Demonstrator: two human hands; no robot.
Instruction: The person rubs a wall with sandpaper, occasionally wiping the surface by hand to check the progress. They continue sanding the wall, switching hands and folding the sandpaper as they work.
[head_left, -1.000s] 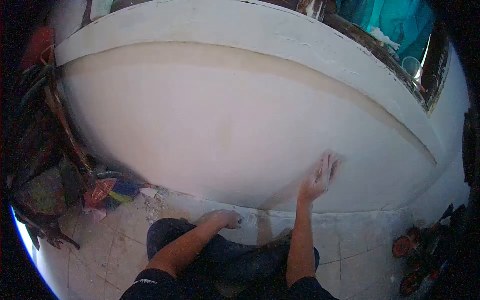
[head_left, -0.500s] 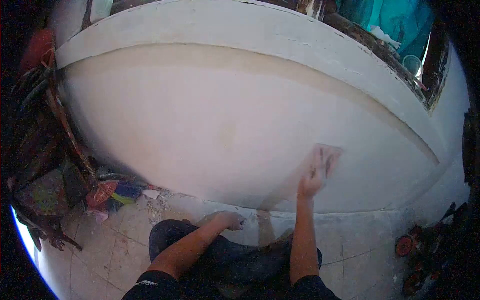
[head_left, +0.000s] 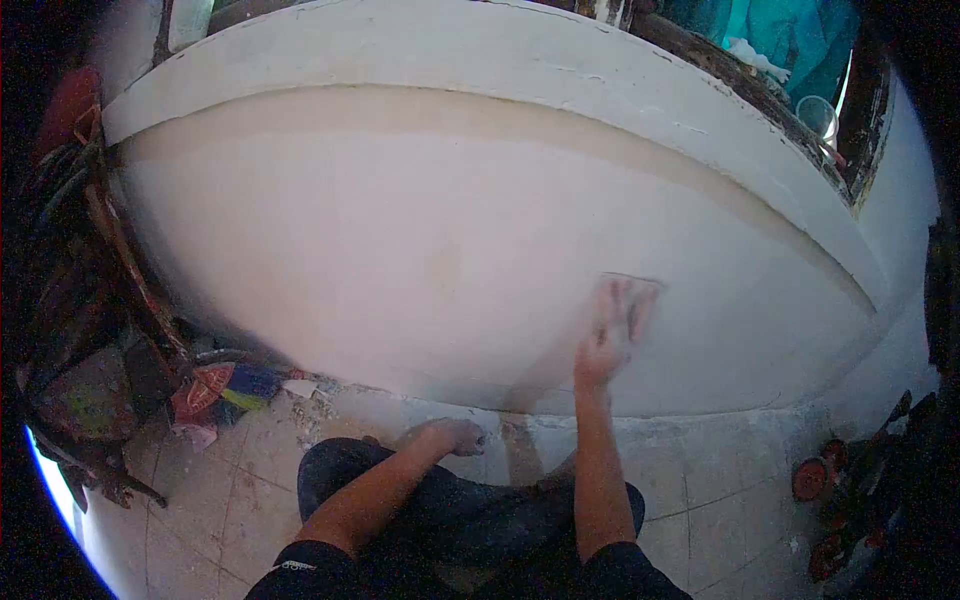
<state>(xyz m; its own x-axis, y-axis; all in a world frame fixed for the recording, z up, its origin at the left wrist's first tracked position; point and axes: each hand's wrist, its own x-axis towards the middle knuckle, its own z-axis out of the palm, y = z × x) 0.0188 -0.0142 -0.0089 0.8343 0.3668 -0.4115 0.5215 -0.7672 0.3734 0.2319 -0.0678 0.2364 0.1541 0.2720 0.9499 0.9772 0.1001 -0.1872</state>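
My right hand (head_left: 602, 345) presses a thin flat sheet, apparently sandpaper (head_left: 645, 288), against the lower right part of a white wall (head_left: 350, 230). Motion blurs the fingers, which lie over the sheet. Over my bent left leg, my left hand (head_left: 458, 437) hangs in a loose fist near the foot of the wall, and nothing shows in it. A faint brownish patch (head_left: 447, 267) marks the wall's middle.
A white ledge (head_left: 400, 45) with cracked paint juts out along the wall's top. Dark clutter (head_left: 80, 280) and crumpled packets (head_left: 215, 390) lie at left. Red-and-black objects (head_left: 815, 480) sit at right on the tiled floor (head_left: 690, 500). A clear cup (head_left: 815, 115) stands by the window.
My right hand has slid a little left and up along the wall with the sandpaper. My left hand stays at the knee. The view has shifted slightly.
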